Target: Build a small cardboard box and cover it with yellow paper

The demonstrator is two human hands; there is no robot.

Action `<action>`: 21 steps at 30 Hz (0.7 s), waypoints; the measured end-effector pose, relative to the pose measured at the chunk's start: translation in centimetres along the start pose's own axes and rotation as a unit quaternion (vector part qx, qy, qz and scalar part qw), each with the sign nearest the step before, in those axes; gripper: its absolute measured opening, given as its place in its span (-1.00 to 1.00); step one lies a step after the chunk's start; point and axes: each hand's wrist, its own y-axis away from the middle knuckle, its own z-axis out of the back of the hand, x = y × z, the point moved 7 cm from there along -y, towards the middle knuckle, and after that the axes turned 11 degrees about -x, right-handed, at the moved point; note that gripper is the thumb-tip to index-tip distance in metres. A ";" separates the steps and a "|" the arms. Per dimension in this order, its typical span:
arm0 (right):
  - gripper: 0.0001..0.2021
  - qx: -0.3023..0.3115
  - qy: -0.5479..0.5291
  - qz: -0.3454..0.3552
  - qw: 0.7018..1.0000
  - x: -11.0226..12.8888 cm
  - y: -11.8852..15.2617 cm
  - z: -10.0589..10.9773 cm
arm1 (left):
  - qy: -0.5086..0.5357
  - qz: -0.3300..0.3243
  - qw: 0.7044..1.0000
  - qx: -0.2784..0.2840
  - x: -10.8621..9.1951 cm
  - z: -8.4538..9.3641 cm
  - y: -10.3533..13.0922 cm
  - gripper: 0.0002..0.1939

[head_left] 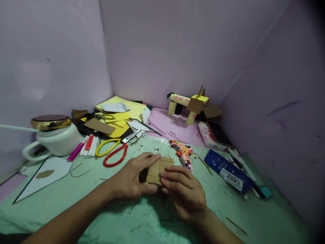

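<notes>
A small folded piece of brown cardboard [159, 168], box-like with crease lines, is held between both hands low over the green cloth [114, 217]. My left hand [133, 176] grips its left side, thumb at the near edge and fingers at the far edge. My right hand [184, 189] has its fingers closed against the right side; its thumb is mostly hidden. Just beyond the cardboard lies a colourful patterned scrap [183, 152]. Scissors [115, 147] with one yellow and one red handle rest to the left, blades pointing away.
A yellow paper animal figure [179, 99] with a cardboard head stands at the back. White mug [61, 140] with a gold lid, markers [88, 144] and a white paper piece [47, 176] sit left. Yellow sheets [120, 115] lie behind. A blue pouch [227, 169] lies right, near purple walls.
</notes>
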 end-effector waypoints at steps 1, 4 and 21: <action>-0.73 -0.005 -0.001 0.009 1.000 0.0 0.0 0.1 | -0.004 0.000 1.000 0.004 0.0 -0.1 0.1 -0.21; -0.91 -0.032 -0.022 0.012 0.999 -0.2 0.0 1.0 | -0.007 0.001 1.000 -0.001 0.1 -0.3 0.1 -0.15; 0.17 0.099 -0.126 -0.319 0.934 -4.3 2.3 -1.0 | 0.263 0.237 0.934 -0.049 2.3 -1.4 -0.5 -0.33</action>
